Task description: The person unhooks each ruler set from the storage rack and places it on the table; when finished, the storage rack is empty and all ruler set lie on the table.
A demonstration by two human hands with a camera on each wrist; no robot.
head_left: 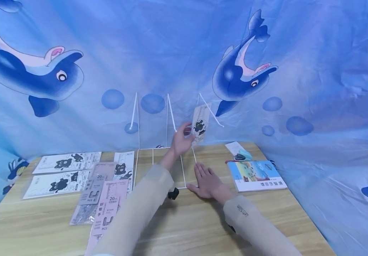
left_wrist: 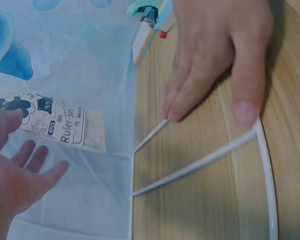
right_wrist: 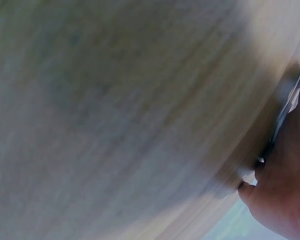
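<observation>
A white wire display rack [head_left: 183, 170] with hooked arms stands at the back of the table. On its right arm hangs a flat ruler set packet [head_left: 200, 124] printed with black cats. My left hand [head_left: 183, 139] is raised at the packet's left edge; in the left wrist view its fingers [left_wrist: 37, 157] are spread below the packet and the thumb overlaps the print. My right hand [head_left: 207, 181] lies flat over the front right corner of the rack's base, fingers extended, with its thumb at the white wire in the left wrist view.
More ruler set packets [head_left: 59, 183] lie at the left, beside pink and grey packets [head_left: 111, 202] partly behind my left sleeve. At the right sit a blue illustrated book [head_left: 256, 174] and a small teal item [head_left: 243, 154]. A blue dolphin-print curtain [head_left: 177, 53] hangs behind.
</observation>
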